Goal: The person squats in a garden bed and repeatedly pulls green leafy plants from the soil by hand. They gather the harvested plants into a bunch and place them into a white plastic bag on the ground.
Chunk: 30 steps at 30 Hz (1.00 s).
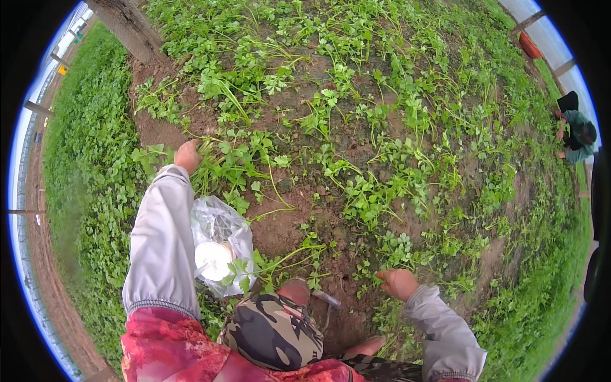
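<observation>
My left hand (188, 156) reaches far out at the left and closes around the stem ends of a bunch of leafy celery-like greens (229, 160). The bunch lies on the soil, its leaves spreading to the right. My right hand (400, 284) is low at the right, fingers curled, among small rooted celery plants (396, 250). Whether a stem is pinched in its fingertips cannot be made out. Just below my left hand, a clear plastic bag (229, 215) holds a bright white round item (214, 260). A few cut or pulled stalks (291, 258) lie beside the bag.
A tool with a grey tubular handle (327, 298) lies between my shoes (294, 290). A thick post (131, 31) rises at the upper left. Dense green rows (86, 157) flank the bed. Another person (577, 129) crouches at the far right, near a red object (530, 45).
</observation>
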Motion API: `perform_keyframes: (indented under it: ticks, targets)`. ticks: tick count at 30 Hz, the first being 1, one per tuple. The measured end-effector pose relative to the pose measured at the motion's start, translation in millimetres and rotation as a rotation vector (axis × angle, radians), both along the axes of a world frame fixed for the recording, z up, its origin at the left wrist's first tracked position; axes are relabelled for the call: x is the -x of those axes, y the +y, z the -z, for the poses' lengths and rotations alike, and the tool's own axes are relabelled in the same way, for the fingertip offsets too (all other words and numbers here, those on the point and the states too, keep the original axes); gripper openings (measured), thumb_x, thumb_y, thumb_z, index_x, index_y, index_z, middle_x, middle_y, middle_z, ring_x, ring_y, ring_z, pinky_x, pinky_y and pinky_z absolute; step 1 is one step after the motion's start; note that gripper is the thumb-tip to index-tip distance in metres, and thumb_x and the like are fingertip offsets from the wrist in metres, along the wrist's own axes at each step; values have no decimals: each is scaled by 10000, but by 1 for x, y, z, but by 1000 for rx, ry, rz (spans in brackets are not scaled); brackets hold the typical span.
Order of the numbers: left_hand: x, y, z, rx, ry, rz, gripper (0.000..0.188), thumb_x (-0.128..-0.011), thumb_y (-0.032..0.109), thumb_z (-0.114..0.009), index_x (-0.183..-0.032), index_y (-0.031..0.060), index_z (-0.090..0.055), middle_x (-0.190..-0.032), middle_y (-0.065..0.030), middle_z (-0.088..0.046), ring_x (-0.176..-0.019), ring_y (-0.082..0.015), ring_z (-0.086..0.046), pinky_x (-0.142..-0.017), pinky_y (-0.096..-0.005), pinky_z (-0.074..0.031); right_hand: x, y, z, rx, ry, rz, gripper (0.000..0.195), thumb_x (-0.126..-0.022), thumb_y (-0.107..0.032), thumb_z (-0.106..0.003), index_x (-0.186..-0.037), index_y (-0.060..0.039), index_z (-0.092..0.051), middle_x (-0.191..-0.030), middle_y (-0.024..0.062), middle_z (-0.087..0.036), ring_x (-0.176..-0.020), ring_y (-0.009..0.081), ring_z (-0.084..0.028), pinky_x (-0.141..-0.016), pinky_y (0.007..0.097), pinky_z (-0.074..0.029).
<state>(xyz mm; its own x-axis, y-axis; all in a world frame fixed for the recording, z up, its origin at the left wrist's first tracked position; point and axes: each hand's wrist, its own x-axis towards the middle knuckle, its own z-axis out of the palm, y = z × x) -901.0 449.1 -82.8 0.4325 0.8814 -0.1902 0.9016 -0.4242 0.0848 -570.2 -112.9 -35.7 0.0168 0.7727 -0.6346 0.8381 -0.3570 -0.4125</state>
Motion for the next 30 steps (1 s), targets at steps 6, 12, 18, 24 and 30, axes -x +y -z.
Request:
perform_keyframes:
  ticks: [6,12,18,24,30]
  targets:
    - [2,5,-22,79,99,-129,159,-599,162,-644,-728,90,-588,-885,-123,-633,-884,-313,-597,-757,-400,-461,1,-3,14,-23,-31,-23,358,-746,-189,-614,-1096,-114,-601,-951,130,-641,-815,299,-629,-700,392,-504]
    - [42,38,-36,-13,-147,-103,205,-548,99,-678,-716,62,-565,-675,-128,-582,-662,-267,-578,-638,-347,-454,8,-6,0,37,1,6,331,-767,-224,-582,-1080,-120,-598,-926,152,-643,-837,314,-622,-729,414,-490]
    - [50,50,-101,236,-434,-237,291,-607,45,-688,-895,36,-646,-745,-32,-626,-635,-132,-564,-585,-284,-446,11,-23,4,54,-38,-6,315,-773,-198,-552,-1069,-113,-616,-937,171,-641,-857,302,-625,-741,414,-492]
    - [112,98,-168,439,-574,-253,206,-752,70,-619,-957,50,-636,-784,22,-607,-627,-78,-531,-567,-228,-426,-4,-31,16,-89,-89,-13,267,-723,-137,-595,-980,-84,-644,-794,158,-649,-779,307,-638,-682,414,-511]
    - [132,151,-166,372,-580,-151,239,-794,149,-641,-1005,37,-630,-830,16,-621,-699,-77,-532,-631,-228,-418,-18,-56,9,54,-37,145,323,-725,-171,-631,-1039,-96,-647,-855,159,-657,-822,306,-633,-749,397,-502]
